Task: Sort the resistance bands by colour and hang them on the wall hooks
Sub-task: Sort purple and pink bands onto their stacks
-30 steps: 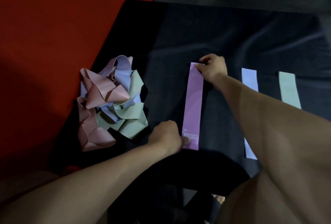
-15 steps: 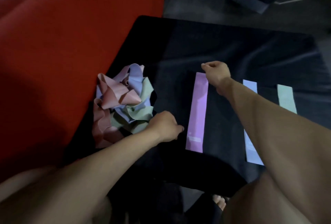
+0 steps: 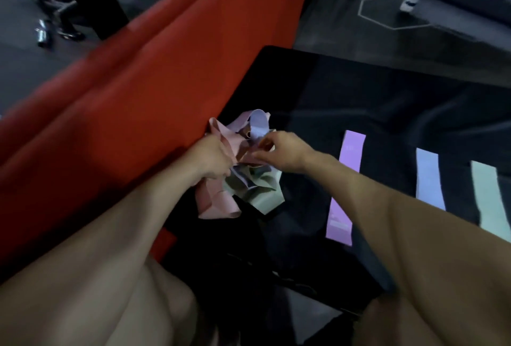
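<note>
Now | left hand [image 3: 213, 159] grasping pink band [image 3: 221, 202] | right hand [image 3: 282, 152] pinching tangled pile [image 3: 249, 177] at table [image 3: 387, 91] left edge | risk: knotted loops drag neighbours off.

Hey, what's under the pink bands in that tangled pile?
Green bands and a bit of blue band show beneath the pink bands. Both hands cover the pile's middle, so the rest is hidden.

Dim, soft-focus wide-angle view.
Pale sheen streaks the black mat [image 3: 387, 91]; motion blur softens both forearms, and straight edges bow toward the frame's borders.
</note>
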